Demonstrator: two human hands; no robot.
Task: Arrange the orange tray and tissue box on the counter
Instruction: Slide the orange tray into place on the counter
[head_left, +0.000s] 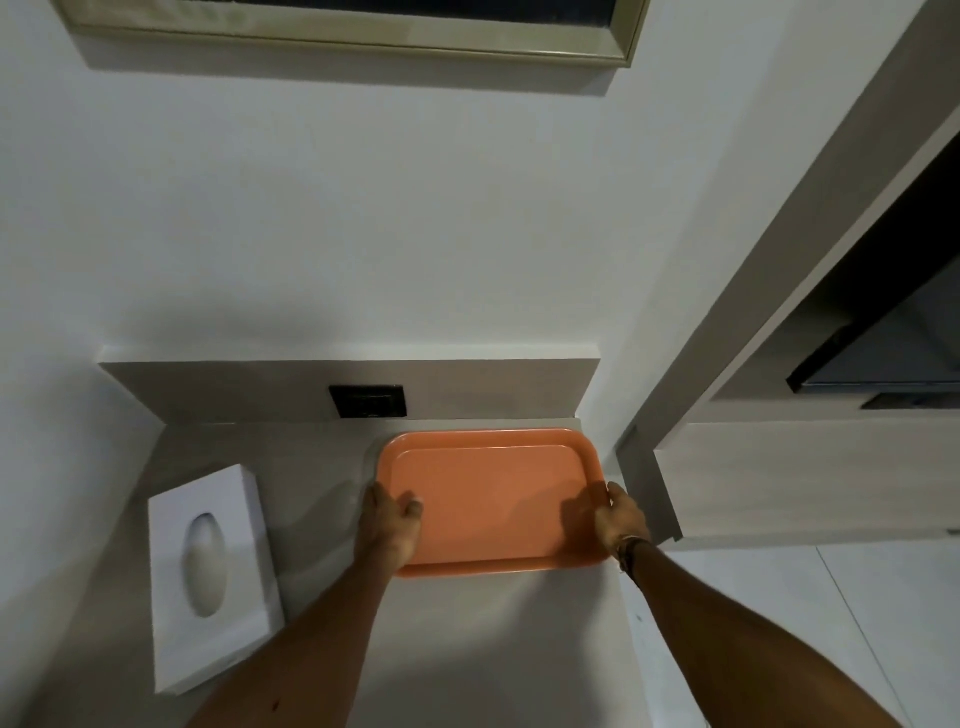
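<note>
An empty orange tray (488, 499) lies flat at the back right corner of the pale counter (467, 649), close to the back panel. My left hand (389, 525) grips its left rim, thumb over the edge. At the tray's right rim my right hand (621, 519) holds on, with a band at the wrist. A white tissue box (208, 577) with an oval opening on top lies flat on the counter's left side, well apart from the tray and from both hands.
A dark wall socket (368, 400) sits in the back panel just behind the tray. The counter's right edge (628, 623) drops to a white floor. To the right stands a wooden unit (779, 483) with a dark recess. A framed panel (363, 31) hangs above.
</note>
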